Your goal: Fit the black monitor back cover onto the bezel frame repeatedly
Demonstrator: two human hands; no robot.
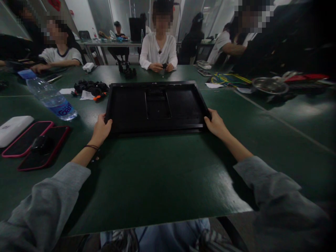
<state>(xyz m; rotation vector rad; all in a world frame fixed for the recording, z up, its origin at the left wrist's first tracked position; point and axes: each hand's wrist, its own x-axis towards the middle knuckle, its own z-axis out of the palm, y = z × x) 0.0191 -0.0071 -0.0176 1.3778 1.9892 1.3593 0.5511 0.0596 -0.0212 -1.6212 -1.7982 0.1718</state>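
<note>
Between my two hands is a wide black rectangular panel [128,106], like a shallow tray with a raised rim and a smaller framed rectangle in its middle. My left hand [101,129] grips its near left corner, thumb on top of the rim. At the near right corner my right hand [215,122] holds the rim in the same way. The fingers beneath the edges are mostly hidden. The panel is over the green table [162,175]; I cannot tell whether its underside touches the top.
On the left are a water bottle [49,96], two red-edged phones [56,143] and a white case [14,129]. Black parts [90,87] lie behind them. A metal bowl [270,85] and cables [228,79] are at right. A person in white [159,52] sits opposite; others sit around.
</note>
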